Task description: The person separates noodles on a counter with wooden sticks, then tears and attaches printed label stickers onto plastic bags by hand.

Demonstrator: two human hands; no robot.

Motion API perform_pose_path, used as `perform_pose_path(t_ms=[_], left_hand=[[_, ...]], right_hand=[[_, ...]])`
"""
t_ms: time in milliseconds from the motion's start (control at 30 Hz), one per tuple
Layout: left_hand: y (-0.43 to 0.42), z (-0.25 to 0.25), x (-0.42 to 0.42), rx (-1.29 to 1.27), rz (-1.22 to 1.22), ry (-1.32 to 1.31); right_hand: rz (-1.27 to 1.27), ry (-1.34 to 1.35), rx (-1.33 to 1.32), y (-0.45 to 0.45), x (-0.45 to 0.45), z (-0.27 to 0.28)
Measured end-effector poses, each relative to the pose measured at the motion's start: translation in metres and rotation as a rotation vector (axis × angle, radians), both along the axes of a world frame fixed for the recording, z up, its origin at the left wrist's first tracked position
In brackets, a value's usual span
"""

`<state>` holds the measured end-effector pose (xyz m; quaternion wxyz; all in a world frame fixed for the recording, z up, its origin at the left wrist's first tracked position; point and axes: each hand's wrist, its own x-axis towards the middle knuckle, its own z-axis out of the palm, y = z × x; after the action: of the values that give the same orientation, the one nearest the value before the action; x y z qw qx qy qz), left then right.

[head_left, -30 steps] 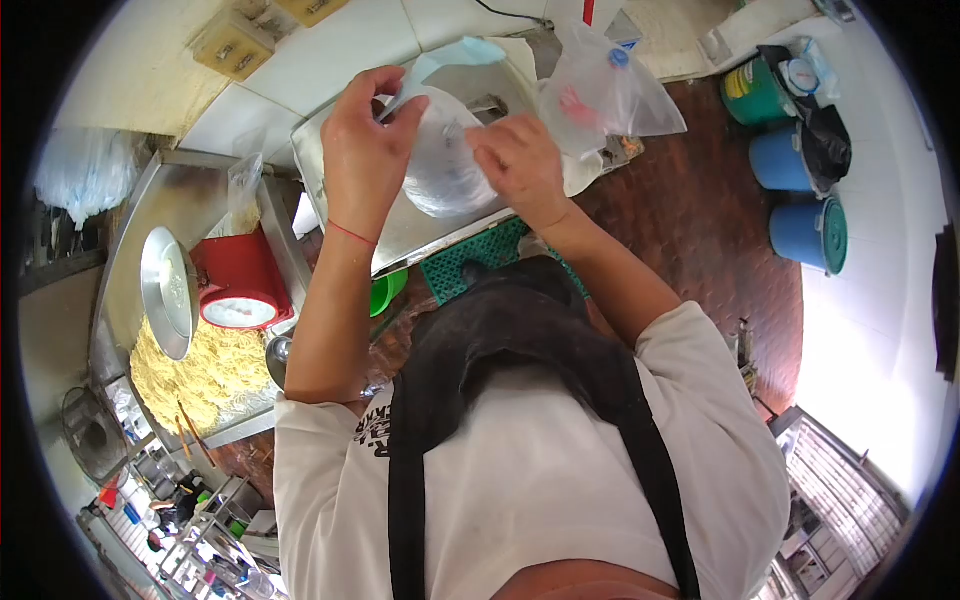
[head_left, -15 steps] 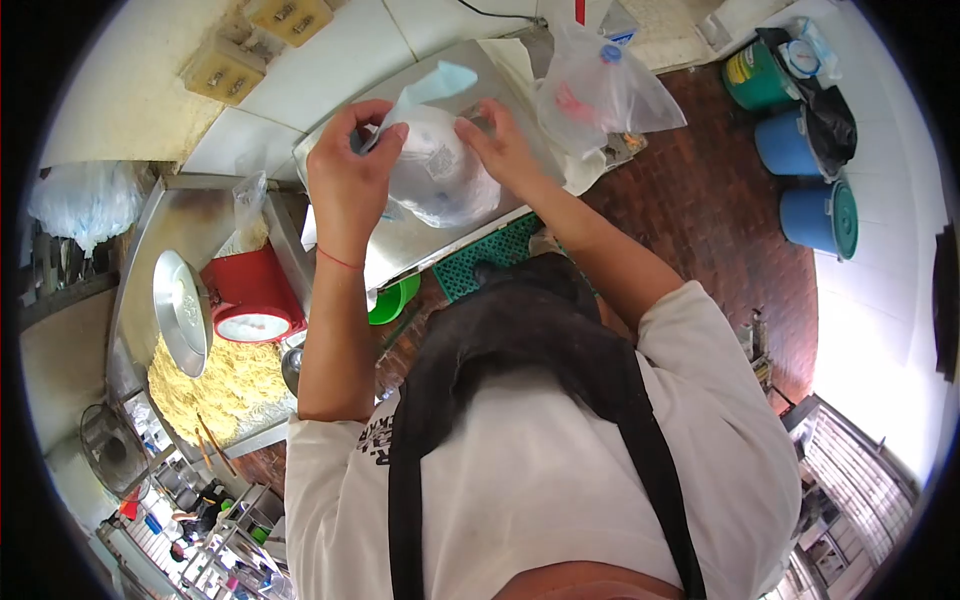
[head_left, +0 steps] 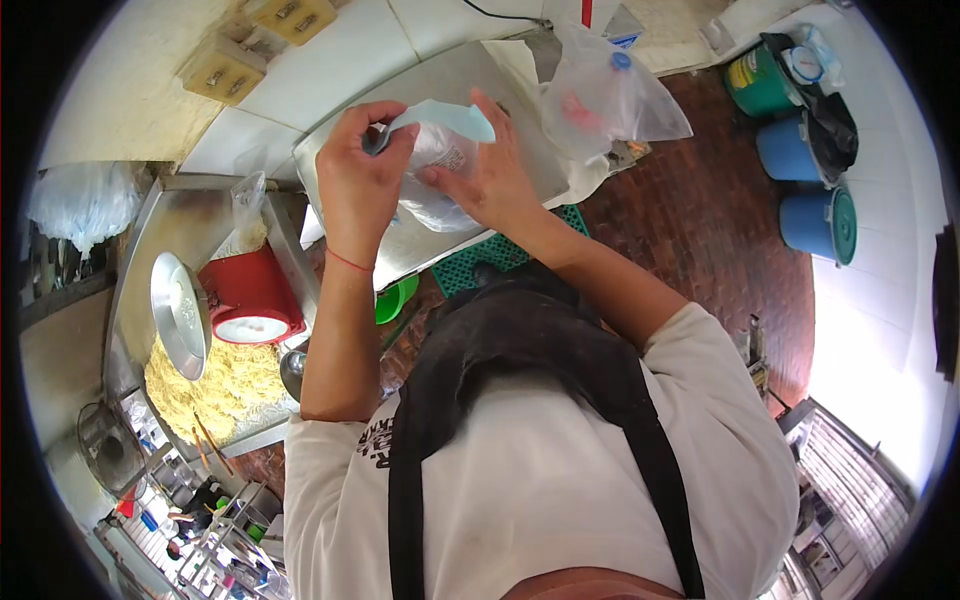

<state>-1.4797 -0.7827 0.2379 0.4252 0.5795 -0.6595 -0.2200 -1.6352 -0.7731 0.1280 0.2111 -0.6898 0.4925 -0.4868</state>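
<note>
A clear plastic bag with a printed code and pale contents (head_left: 440,165) stands on the metal counter. Between the thumb and fingers of my left hand (head_left: 362,175) is one end of a pale blue plastic strip (head_left: 445,112), which arches over the bag. My right hand (head_left: 495,175) is at the bag's right side with thumb and fingers apart. Its thumb is against the bag and its raised index finger is by the strip's far end. Whether that finger grips the strip is unclear.
Right of the bag, a clear bag with a blue cap (head_left: 620,62) lies at the counter (head_left: 335,135) edge. To the left stands a red scale (head_left: 250,280) with a metal pan (head_left: 180,310), beside a heap of yellow noodles (head_left: 210,395). Lidded bins (head_left: 815,222) line the right wall.
The blue strip has swung from pointing up to arching rightward across the bag. My right hand has shifted left and in front of the bag, fingers more raised. My left hand moved slightly right.
</note>
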Motion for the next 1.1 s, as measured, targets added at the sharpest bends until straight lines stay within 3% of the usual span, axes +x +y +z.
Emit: perform_pose_path(t_ms=[233,333,433,600,700,833,933,1033,1100], left_hand=[[0.001,0.002,0.003,-0.051,-0.051,-0.031],[0.0,0.002,0.008,-0.039,-0.01,-0.026],[-0.001,0.009,0.011,-0.055,0.046,-0.069],[0.0,0.013,0.018,-0.173,0.091,0.012],[-0.007,0.01,0.027,-0.045,0.232,0.024],[-0.023,0.014,0.036,-0.077,0.116,0.337],[-0.023,0.048,0.041,-0.318,0.158,0.477],[-0.009,0.079,0.03,-0.408,0.104,0.67],[0.006,0.086,0.019,-0.411,0.048,0.745]], right_hand=[[0.048,0.041,0.093,-0.008,-0.007,-0.001],[0.122,-0.12,0.037,-0.001,-0.009,0.005],[0.089,-0.13,0.094,-0.003,-0.026,0.024],[-0.04,-0.205,0.161,-0.002,-0.045,0.009],[-0.05,-0.147,0.205,0.002,-0.05,-0.006],[-0.025,-0.048,0.254,0.003,-0.048,-0.023],[0.016,-0.072,0.301,0.004,-0.048,-0.011],[0.073,-0.053,0.125,0.0,-0.048,-0.014],[0.114,-0.503,0.402,0.009,-0.047,-0.004]])
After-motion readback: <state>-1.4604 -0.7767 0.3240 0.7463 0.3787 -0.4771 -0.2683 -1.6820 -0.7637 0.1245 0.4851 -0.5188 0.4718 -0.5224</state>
